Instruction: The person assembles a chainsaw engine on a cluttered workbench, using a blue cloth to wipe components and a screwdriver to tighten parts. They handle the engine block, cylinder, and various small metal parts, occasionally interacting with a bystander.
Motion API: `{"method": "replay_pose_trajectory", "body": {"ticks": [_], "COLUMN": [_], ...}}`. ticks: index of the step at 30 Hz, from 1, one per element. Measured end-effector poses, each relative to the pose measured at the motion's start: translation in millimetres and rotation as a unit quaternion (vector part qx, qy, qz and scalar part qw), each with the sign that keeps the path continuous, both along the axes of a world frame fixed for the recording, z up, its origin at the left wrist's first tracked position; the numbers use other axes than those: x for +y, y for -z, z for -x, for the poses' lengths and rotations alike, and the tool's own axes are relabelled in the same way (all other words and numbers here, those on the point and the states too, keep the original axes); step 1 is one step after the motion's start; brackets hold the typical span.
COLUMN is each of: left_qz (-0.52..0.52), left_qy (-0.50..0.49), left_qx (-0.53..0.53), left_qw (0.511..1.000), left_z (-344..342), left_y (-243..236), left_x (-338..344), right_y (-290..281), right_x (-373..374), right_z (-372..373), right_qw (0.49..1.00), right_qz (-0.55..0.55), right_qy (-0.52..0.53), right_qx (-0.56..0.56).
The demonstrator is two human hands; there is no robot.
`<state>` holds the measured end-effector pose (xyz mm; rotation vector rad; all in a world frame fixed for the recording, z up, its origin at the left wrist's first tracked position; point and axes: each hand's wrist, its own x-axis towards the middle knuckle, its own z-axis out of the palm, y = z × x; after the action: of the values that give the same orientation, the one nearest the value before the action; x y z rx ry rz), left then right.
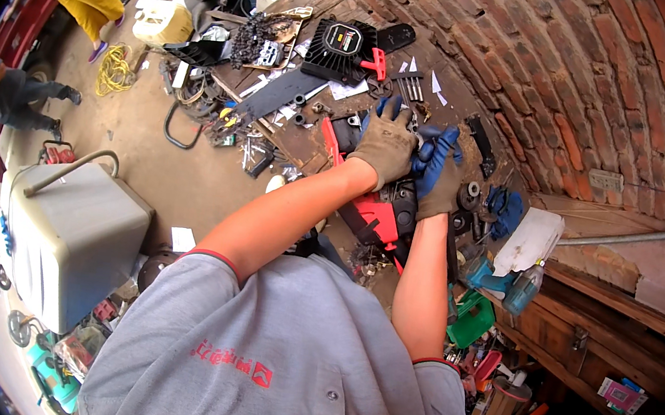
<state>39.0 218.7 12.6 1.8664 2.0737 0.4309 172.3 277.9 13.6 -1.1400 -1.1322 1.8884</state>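
Observation:
A red and black chainsaw body [381, 218], partly stripped, lies on the workbench under my hands. My left hand [388, 139], in a brown and blue work glove, curls over its far end. Close on the right, my gloved right hand [438, 171] has its fingers drawn together at the same end. Whatever those fingers hold is hidden by the glove. Beyond my hands sits a black starter cover [341, 45] with a red pull handle [377, 63]. A dark guide bar [271, 102] slants across the bench to the left.
Loose parts and tools crowd the bench [307, 147]. A brick wall [568, 79] borders it at the far right. Bottles [523, 289] stand at the right. Left are a large pale box [73, 232], a yellow jug [162, 23] and coiled yellow rope [116, 70]. Two people are at far left.

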Motion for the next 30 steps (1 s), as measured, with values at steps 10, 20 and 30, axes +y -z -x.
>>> {"method": "replay_pose_trajectory", "body": {"ticks": [10, 20, 30], "left_qz": [-0.023, -0.031, -0.195], "left_qy": [-0.006, -0.025, 0.026], "left_qx": [0.033, 0.05, 0.071], "left_qw": [0.999, 0.998, 0.978], "left_z": [-1.1, -5.9, -10.1], "left_y": [0.4, 15.9, 9.6], "left_x": [-0.5, 5.0, 2.4], "right_y": [-8.8, 1.1, -31.0], "right_x": [-19.0, -17.8, -21.4], "right_z": [19.1, 18.2, 5.0], "right_qw": [0.989, 0.983, 0.967], "right_qz": [-0.094, -0.176, -0.221], "right_qy": [0.106, 0.054, 0.127], "right_qx": [0.032, -0.024, 0.024]}}
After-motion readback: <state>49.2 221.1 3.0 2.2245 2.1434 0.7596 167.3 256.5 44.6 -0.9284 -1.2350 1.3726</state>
